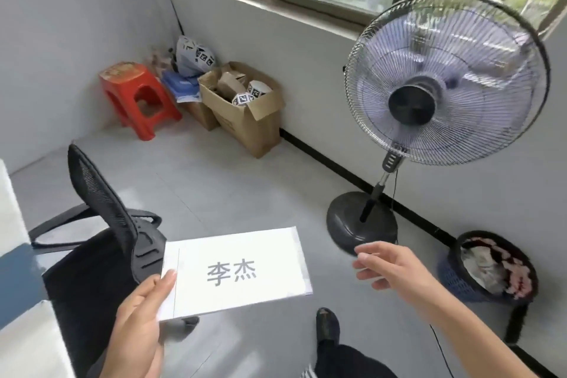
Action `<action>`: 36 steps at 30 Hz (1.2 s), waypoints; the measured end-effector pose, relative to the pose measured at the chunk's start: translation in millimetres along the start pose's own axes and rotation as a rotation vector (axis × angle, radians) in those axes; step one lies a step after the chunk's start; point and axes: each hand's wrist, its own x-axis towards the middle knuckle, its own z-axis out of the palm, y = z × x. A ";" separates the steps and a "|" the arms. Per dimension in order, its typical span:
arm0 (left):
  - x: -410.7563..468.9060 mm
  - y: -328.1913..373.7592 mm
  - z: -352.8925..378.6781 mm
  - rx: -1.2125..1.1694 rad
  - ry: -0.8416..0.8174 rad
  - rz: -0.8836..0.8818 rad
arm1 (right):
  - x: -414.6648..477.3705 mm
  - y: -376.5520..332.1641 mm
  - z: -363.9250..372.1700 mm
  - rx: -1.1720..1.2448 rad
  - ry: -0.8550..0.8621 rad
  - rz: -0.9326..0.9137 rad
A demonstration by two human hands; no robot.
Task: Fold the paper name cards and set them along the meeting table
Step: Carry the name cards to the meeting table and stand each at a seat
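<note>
Grey floor tiles lay beneath the name card, held flat in mid-air with its print facing up, beside the office chair. The left hand pinched its left end, thumb on top, probably to keep the name readable. The right hand hovered near, fingers loosely spread and holding nothing, likely ready to fold. Beyond stood a fan.

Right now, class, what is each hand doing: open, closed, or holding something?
Left hand: holding the name card by its left edge.
Right hand: open, holding nothing.
</note>
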 end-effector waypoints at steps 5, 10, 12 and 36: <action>46.9 31.9 23.5 -0.092 0.222 0.065 | 119.3 -79.2 10.4 -0.104 -0.174 -0.066; 62.8 48.0 9.6 -0.257 0.466 0.105 | 202.9 -159.0 62.4 -0.223 -0.386 -0.158; 70.2 53.8 -0.1 -0.287 0.532 0.112 | 228.3 -180.6 90.3 -0.253 -0.450 -0.178; 241.6 135.6 -175.7 -0.412 1.159 0.255 | 341.7 -398.0 502.8 -0.561 -1.227 -0.350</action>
